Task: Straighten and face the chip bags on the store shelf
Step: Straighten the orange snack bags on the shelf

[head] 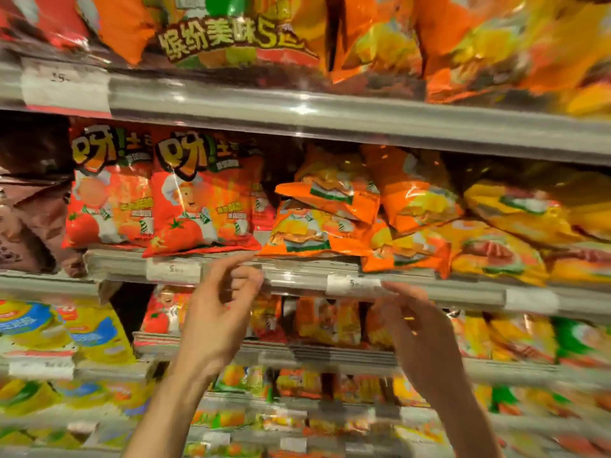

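Two red tomato chip bags [201, 193] stand upright and face forward on the middle shelf [297, 276]. To their right, several orange chip bags [324, 219] lie flat and tilted in a loose pile. Yellow bags [515, 233] slump at the far right. My left hand [218, 312] is raised just below the shelf edge, under the red bag's bottom corner, with loosely curled fingers that hold nothing. My right hand [420, 328] is raised under the orange pile, fingers relaxed and empty.
The upper shelf [330, 110] carries large orange and multicolour bags [238, 34]. Brown bags [29, 209] fill the middle shelf's left end. Lower shelves hold yellow-blue bags [66, 328], further orange bags and green ones. Price tags [173, 269] line the shelf rails.
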`<state>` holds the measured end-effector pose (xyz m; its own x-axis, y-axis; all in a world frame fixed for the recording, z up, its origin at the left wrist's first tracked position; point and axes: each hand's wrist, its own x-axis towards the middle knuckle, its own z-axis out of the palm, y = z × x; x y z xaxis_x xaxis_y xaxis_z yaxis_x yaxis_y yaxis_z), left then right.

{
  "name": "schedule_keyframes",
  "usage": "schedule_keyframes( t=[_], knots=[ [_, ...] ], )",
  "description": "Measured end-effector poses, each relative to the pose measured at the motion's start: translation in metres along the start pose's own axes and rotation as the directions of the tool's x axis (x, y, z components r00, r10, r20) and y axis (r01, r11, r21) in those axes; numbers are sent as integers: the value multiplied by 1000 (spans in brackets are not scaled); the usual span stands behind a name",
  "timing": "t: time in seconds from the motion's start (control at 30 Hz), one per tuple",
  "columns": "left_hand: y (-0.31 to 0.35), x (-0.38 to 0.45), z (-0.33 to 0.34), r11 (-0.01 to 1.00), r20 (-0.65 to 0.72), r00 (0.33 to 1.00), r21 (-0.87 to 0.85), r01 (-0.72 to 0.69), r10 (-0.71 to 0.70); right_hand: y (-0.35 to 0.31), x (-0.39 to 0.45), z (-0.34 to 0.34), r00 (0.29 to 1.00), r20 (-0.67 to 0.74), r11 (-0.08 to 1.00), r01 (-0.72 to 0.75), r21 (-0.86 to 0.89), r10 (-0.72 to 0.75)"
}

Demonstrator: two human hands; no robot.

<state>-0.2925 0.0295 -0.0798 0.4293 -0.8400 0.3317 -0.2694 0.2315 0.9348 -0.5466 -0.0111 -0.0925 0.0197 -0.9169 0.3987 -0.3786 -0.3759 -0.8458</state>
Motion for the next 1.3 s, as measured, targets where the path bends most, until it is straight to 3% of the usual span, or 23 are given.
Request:
schedule_keyframes(
  t=[0.1, 0.23, 0.33, 0.47, 0.63, 0.83, 1.03, 1.3],
  knots=[
    [16, -5, 22, 999, -25, 1000, 46, -11, 12, 2, 12, -23, 999, 27, 999, -31, -12, 31],
    [36, -2, 40, 993, -66, 997, 114, -29, 36, -7, 27, -42, 997, -28, 995, 73, -63, -75],
    [45, 20, 42, 984, -64, 995, 167, -59, 70, -14, 38, -48, 965, -86, 950, 227, -213, -249],
    [50, 67, 46, 962, -51, 993, 257, -94, 111, -35, 55, -49, 964, -77, 914, 213, -346, -253],
    [67, 108, 63, 956, 8, 999, 289, -53, 52, -52, 85, -30, 853, -9, 735, 444, -513, -521],
    [63, 138, 76, 908, 100, 993, 418, 16, -63, -60, 103, -2, 923, 115, 708, 357, -610, -367],
    [64, 128, 58, 954, 61, 998, 298, -15, -3, -63, 108, 2, 936, 43, 723, 299, -623, -349],
    [57, 90, 1, 989, 113, 987, 102, 106, -117, -80, 119, 4, 967, 61, 804, 239, -544, -246]
  ],
)
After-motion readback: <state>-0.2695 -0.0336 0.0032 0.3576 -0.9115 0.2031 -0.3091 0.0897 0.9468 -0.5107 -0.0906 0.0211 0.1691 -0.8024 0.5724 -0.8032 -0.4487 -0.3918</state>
